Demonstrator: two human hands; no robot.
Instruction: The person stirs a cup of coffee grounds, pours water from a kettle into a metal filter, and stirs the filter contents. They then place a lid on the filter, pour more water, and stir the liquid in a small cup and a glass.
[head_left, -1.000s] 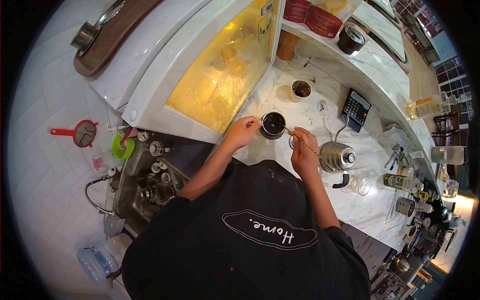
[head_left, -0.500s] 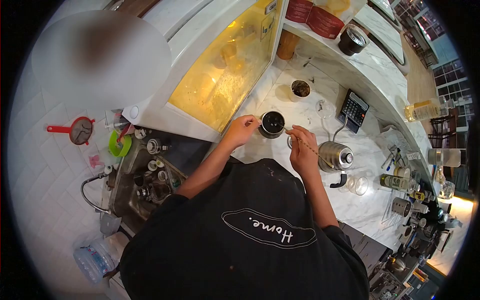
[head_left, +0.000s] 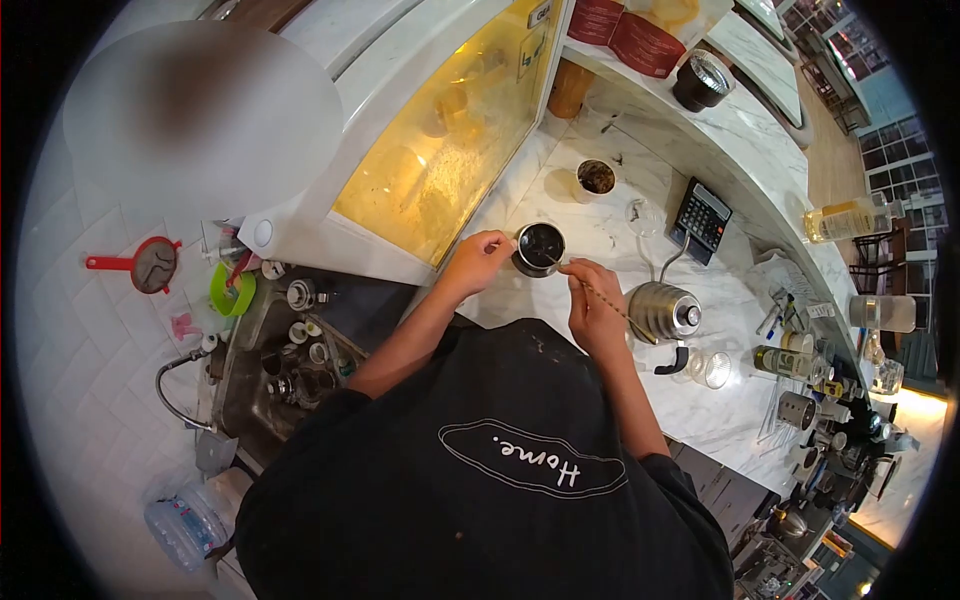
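Observation:
A small cup [head_left: 537,273] with dark contents [head_left: 540,241] stands on the marble counter. At its left rim, the fingers of my left hand [head_left: 476,264] are closed in a pinch and steady it. My right hand [head_left: 596,302] grips a long bar spoon [head_left: 622,312] with a twisted, gold-coloured handle. The spoon's lower end reaches into the cup, and its other end slants back past my wrist. Beyond the cup is a white paper cup [head_left: 594,180] with dark, crumbly stuff inside. A steel gooseneck kettle [head_left: 662,312] sits just right of my right hand.
A calculator [head_left: 703,220] lies behind the kettle, and a clear glass [head_left: 712,369] stands in front of it. On the left are a glass-fronted machine [head_left: 440,140] and a sink [head_left: 250,400]. Bottles, including a green-labelled one [head_left: 788,363], line the right.
My right hand has shifted slightly left and turned, and the spoon's end has moved within the cup. My left hand stays at the rim. The whole view has drifted a little.

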